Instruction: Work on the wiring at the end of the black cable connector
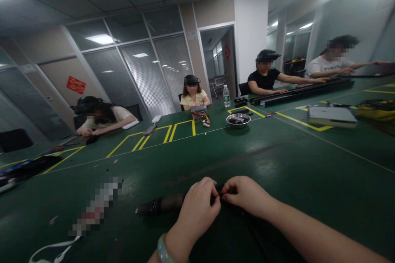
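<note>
left hand (197, 209) and right hand (243, 195) pinch dark cylinder (163, 204).

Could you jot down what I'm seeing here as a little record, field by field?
Place: green table with yellow lines
Left hand: closed on the end of a dark cylindrical piece lying on the table
Right hand: pinching that piece's dark end, close against the left hand
Left wrist: pale bracelet
Farther off: metal bowl, water bottle, flat grey box
Others: four people seated around the table
</note>
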The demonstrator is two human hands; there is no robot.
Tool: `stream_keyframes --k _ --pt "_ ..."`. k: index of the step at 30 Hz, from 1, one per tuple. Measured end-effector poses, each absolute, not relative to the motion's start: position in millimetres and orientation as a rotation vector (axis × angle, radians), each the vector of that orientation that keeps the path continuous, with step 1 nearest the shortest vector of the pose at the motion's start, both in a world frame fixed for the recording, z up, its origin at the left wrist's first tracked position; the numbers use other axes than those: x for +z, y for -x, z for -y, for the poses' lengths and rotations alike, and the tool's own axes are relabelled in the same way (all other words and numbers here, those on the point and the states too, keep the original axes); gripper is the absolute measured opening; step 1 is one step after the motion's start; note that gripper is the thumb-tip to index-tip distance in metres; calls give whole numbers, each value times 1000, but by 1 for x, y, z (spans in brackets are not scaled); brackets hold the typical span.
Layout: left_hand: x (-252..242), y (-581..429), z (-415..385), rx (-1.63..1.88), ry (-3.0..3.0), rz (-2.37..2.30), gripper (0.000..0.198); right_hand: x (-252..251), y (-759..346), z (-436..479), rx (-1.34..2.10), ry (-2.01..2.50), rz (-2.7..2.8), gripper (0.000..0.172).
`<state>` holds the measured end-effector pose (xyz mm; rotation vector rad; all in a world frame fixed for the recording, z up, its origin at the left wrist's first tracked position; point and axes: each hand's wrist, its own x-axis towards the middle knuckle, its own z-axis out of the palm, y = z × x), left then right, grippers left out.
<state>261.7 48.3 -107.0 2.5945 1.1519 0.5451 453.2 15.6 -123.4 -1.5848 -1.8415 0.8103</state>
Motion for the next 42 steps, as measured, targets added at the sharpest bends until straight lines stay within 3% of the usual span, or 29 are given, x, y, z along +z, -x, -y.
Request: stream_keyframes --k 42 --pt "-104 -263 -49 549 -2614 -1127 10 -122 -454 -15 736 1622 1906 18"
